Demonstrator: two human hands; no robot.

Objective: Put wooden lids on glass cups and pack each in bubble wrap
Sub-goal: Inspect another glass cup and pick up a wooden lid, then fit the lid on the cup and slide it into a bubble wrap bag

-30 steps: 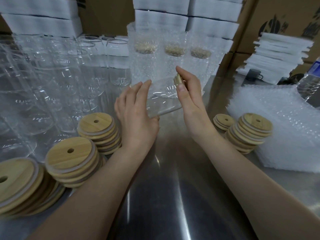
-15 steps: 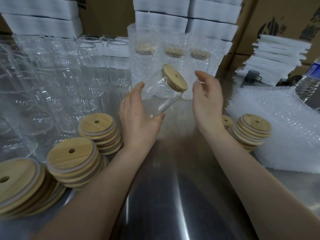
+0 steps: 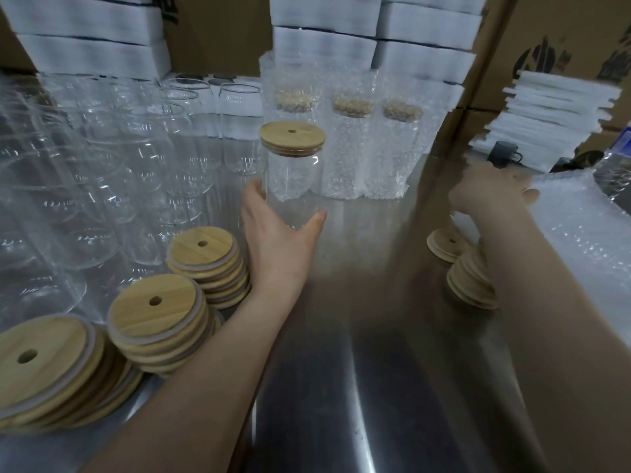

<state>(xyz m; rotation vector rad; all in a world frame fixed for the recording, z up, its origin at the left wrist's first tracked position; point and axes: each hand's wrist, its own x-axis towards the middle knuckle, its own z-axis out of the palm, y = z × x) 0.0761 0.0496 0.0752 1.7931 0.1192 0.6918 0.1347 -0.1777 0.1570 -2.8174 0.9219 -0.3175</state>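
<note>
My left hand (image 3: 278, 233) grips a clear glass cup (image 3: 293, 186) by its lower part and holds it upright. A round wooden lid (image 3: 292, 138) with a small hole sits on the cup's mouth. My right hand (image 3: 488, 192) reaches to the right and touches the near edge of a pile of bubble wrap bags (image 3: 580, 240); it is blurred and its fingers look stretched out. Three cups packed in bubble wrap (image 3: 345, 145) stand behind the held cup. Stacks of wooden lids lie at the left (image 3: 205, 264) and under my right forearm (image 3: 467, 281).
Many bare glass cups (image 3: 102, 172) crowd the left of the steel table (image 3: 358, 336). White foam stacks (image 3: 372, 32) and cardboard boxes stand at the back. A dark mug (image 3: 505, 157) and a stack of white sheets (image 3: 553, 114) sit at the far right.
My left hand has turned the lidded cup from tilted to upright. My right hand has left the lid and swung right to the bubble wrap pile.
</note>
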